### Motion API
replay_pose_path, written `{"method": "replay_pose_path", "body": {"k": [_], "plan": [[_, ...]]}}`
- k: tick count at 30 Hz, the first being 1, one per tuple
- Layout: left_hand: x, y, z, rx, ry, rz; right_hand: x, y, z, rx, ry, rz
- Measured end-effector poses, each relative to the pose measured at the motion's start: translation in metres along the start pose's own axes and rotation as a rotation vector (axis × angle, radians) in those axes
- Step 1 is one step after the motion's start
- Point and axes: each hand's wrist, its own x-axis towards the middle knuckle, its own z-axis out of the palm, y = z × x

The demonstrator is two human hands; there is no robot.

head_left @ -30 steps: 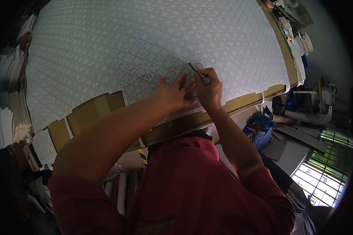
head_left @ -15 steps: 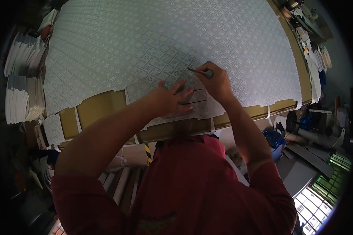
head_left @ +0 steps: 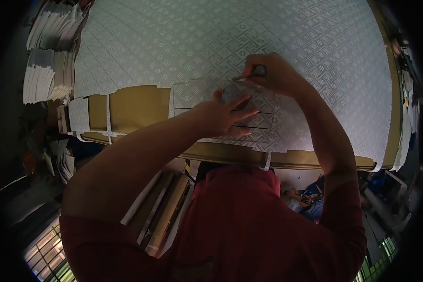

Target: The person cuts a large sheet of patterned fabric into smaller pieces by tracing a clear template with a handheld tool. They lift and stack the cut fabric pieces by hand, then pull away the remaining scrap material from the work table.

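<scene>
A pale, silvery sheet (head_left: 141,56) with an interlocking geometric pattern covers most of the board. My left hand (head_left: 225,115) lies on it near the front edge, palm down with fingers spread. Dark straight lines, either slits or marks, run across the sheet beside those fingers. My right hand (head_left: 275,73) is closed around a slim, dark-handled knife (head_left: 256,73), its thin tip pointing left and touching or just above the sheet. That tip sits a little beyond my left fingertips. Part of the handle is hidden in my fist.
Brown board (head_left: 141,110) shows through a cut-out at the front left, with narrow white strips crossing the edge. Stacked papers (head_left: 51,68) stand at the far left. Long rolls and boards (head_left: 167,211) lie below the table, and blue bags (head_left: 312,195) are at the lower right.
The view has swung, so the table appears shifted right and tilted differently. My right hand keeps the knife, now turned more sideways. My left hand remains spread on the sheet.
</scene>
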Motion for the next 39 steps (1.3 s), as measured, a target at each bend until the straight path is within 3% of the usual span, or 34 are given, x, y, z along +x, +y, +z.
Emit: {"method": "replay_pose_path", "body": {"k": [1,3,6,12,23,25,27,28,30,34,39], "plan": [[0.003,0.002,-0.005,-0.003,-0.008,-0.015,0.015,-0.005,0.010,0.001,-0.016,-0.088],[0.011,0.006,-0.020,-0.318,-0.311,-0.323,0.045,-0.022,0.033,-0.017,-0.051,-0.117],[0.011,0.008,-0.003,-0.368,-0.259,-0.403,0.071,-0.033,0.053,-0.018,-0.091,-0.171],[0.014,0.006,-0.005,-0.522,-0.298,-0.455,0.078,-0.023,0.066,0.047,-0.109,-0.186],[0.016,0.005,0.008,-0.462,-0.228,-0.382,0.084,-0.036,0.056,0.081,-0.161,-0.110],[0.013,0.004,0.010,-0.508,-0.234,-0.381,0.098,-0.037,0.048,0.034,-0.263,-0.168],[0.009,0.000,0.014,-0.302,-0.198,-0.062,0.115,-0.040,0.044,0.054,-0.322,-0.206],[0.009,0.001,0.011,-0.314,-0.198,-0.073,0.125,-0.042,0.041,0.066,-0.367,-0.242],[0.014,0.008,0.003,-0.563,-0.243,-0.428,0.147,-0.045,0.037,0.038,-0.459,-0.245],[0.016,0.011,0.010,-0.571,-0.252,-0.431,0.185,-0.048,0.036,0.054,-0.768,-0.165],[0.012,0.016,0.020,-0.621,-0.155,-0.380,0.216,-0.051,0.041,0.031,-0.969,-0.180]]}}
